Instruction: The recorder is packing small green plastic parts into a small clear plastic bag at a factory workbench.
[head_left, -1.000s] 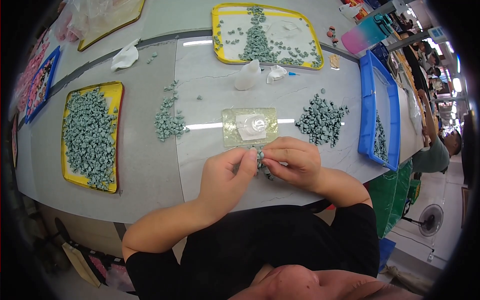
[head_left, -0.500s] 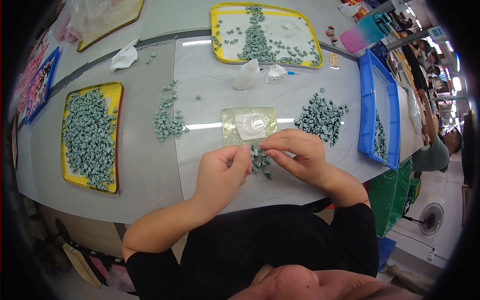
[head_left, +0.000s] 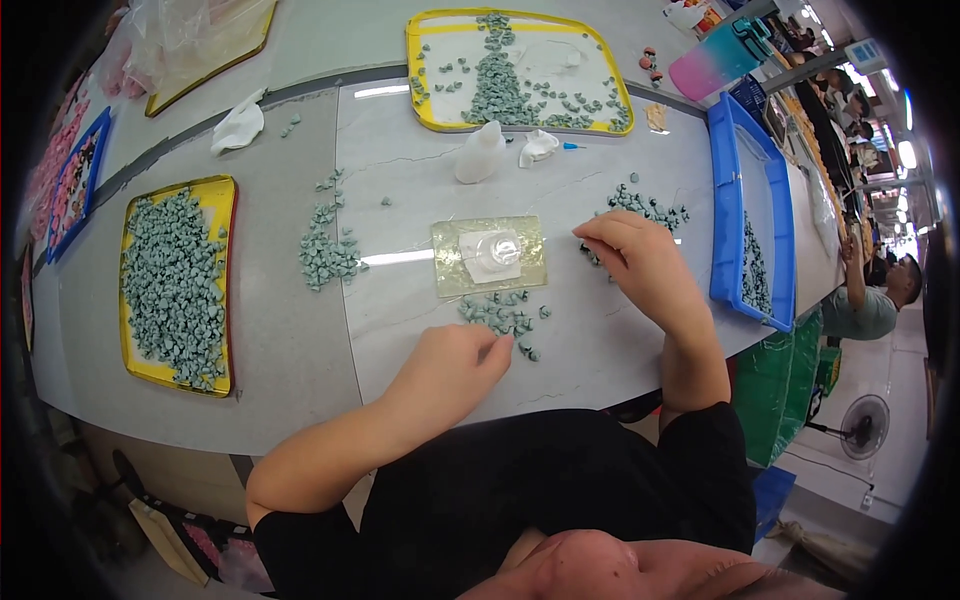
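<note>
My left hand (head_left: 455, 368) is closed, thumb against curled fingers, at the near edge of a small heap of grey-green pieces (head_left: 498, 314). Whatever its fingertips hold, if anything, is hidden. Farther right, my right hand (head_left: 645, 262) arches over another heap of dark grey-green pieces (head_left: 652, 208) and covers its near part. Its fingers reach left, apart from the thumb, with nothing visible between them. Beyond the left hand lies a yellowish translucent mat (head_left: 448, 282), bearing a white sheet and a small clear round dish (head_left: 498, 250).
A yellow tray (head_left: 228, 290) full of pieces stands left, a loose heap (head_left: 328, 250) beside it. Farther back are a white bottle (head_left: 480, 155), crumpled tissue (head_left: 538, 148) and another yellow tray (head_left: 418, 100). A blue bin (head_left: 730, 200) and teal-pink bottle (head_left: 715, 65) stand right.
My hands have parted from their pinch together before the mat. The right has swung right and away to the far heap; the left has drawn slightly nearer to me.
</note>
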